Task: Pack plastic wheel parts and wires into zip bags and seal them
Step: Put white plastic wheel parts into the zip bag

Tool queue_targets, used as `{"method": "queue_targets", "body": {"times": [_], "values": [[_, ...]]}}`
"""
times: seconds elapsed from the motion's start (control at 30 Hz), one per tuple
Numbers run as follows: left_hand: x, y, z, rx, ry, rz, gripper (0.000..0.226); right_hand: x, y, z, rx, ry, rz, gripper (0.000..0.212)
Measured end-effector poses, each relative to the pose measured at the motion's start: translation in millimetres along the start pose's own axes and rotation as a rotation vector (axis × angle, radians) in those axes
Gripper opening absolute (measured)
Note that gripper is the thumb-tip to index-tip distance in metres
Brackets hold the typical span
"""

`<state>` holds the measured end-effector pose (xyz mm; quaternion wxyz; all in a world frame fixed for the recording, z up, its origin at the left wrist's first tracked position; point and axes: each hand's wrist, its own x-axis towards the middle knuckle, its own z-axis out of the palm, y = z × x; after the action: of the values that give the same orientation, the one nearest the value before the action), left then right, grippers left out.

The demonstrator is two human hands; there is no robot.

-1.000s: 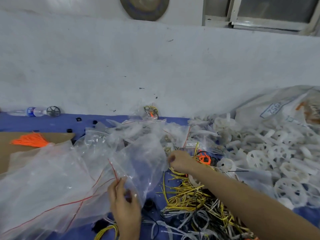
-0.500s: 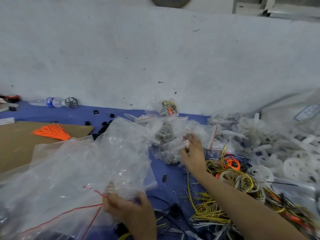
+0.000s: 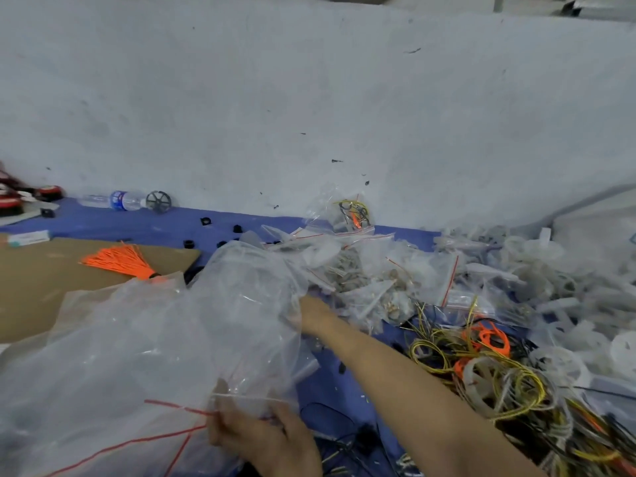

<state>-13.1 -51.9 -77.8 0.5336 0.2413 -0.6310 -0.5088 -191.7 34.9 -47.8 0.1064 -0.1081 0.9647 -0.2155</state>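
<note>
My left hand (image 3: 265, 438) pinches the big clear bag (image 3: 155, 356) at its red zip edge. My right hand (image 3: 309, 315) reaches behind the plastic, fingers hidden, grip unclear. Some small zip bags (image 3: 361, 270) already filled, piled centre. Loose wires (image 3: 481, 370) and white wheel parts (image 3: 568, 304) heaped right, unpacked. Most work left, I judge.

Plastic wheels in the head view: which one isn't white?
The dark grey spoked plastic wheel beside the clear water bottle lying at far left; the heaped white plastic wheels at right are all pale.
</note>
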Motion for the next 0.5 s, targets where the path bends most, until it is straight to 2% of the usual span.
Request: {"method": "queue_targets", "body": {"times": [0.03, 0.07, 0.17, 0.27, 0.4, 0.5], "values": [[-24.6, -2.3, 4.5, 0.026, -0.053, 0.017, 0.058, 5.8, -2.8, 2.1, -0.008, -0.055, 0.0, 0.041], [-48.6, 4.5, 12.2, 0.048, -0.031, 0.068, 0.058, 9.8, -4.2, 2.7, -0.02, -0.098, -0.005, 0.043], [-49.4, -4.5, 20.4, 0.052, -0.134, -0.003, 0.06, 16.7, 0.7, 1.7, -0.056, -0.161, -0.035, 0.042], [-45.1, -1.3, 18.6, 0.07, -0.095, -0.016, 0.061, 15.7, 12.4, 2.4, -0.038, -0.103, -0.033, 0.037], [-45.4, 5.5, 17.4, -0.012, -0.137, 0.006, 0.059, 4.0, 31.0, -2.9, 0.141, -0.069, -0.011, 0.041], [-44.3, 3.7, 16.7, -0.014, -0.143, 0.005, 0.062, -16.2, 35.6, -15.5, 0.414, 0.084, -0.016, 0.023]]}}
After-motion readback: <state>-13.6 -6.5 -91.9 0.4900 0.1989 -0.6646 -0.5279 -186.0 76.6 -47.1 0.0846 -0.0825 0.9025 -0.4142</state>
